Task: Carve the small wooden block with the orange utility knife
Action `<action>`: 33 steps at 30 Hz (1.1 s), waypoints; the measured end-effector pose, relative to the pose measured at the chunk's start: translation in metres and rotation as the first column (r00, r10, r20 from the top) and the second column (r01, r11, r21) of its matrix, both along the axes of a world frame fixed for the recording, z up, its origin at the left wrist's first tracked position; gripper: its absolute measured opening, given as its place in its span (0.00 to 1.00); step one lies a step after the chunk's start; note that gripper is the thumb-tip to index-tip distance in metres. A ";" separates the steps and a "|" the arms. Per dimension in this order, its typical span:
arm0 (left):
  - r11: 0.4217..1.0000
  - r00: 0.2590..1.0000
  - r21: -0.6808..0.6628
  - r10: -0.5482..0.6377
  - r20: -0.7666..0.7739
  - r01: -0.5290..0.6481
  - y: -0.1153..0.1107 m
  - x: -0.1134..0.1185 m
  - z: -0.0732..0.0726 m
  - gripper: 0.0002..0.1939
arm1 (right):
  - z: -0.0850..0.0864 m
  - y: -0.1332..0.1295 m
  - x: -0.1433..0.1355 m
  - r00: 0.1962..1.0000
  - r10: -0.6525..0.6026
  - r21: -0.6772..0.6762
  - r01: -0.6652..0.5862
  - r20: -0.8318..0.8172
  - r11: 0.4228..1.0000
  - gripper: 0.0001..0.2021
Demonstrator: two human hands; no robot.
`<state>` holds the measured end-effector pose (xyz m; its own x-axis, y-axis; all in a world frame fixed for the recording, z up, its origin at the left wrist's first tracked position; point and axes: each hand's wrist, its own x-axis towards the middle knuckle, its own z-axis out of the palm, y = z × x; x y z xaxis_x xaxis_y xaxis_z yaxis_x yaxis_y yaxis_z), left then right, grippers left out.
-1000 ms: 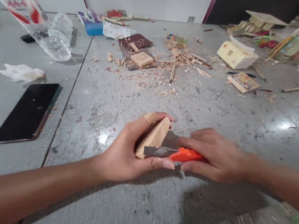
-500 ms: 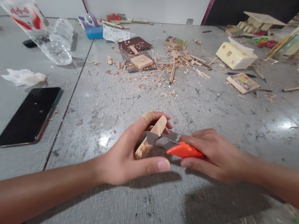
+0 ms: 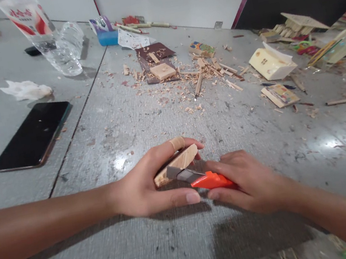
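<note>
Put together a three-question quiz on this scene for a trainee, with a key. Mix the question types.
1. Multiple choice. What colour is the handle of the knife in the right hand?
(a) blue
(b) orange
(c) green

2. True or false. The left hand wears a tan bandage.

3. Fill in the missing word. The left hand holds a piece of ____.

Key: 1 (b); 2 true; 3 wood.
</note>
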<state>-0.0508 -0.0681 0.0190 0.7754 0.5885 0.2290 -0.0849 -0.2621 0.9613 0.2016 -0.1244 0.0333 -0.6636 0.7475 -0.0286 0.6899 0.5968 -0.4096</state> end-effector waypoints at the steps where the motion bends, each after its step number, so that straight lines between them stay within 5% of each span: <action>1: 1.000 1.000 -0.005 -0.001 -0.005 0.001 0.000 0.001 0.000 0.33 | 0.000 0.000 0.000 1.000 0.007 -0.017 -0.007 0.008 1.000 0.36; 33: 0.991 0.999 0.129 0.048 -0.015 -0.046 0.003 0.002 0.001 0.29 | -0.001 0.002 0.001 0.999 0.031 0.072 -0.033 0.039 0.997 0.37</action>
<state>-0.0485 -0.0650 0.0195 0.7525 0.5909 0.2908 -0.0522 -0.3867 0.9207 0.2028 -0.1221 0.0323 -0.6867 0.7270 -0.0002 0.6842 0.6461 -0.3383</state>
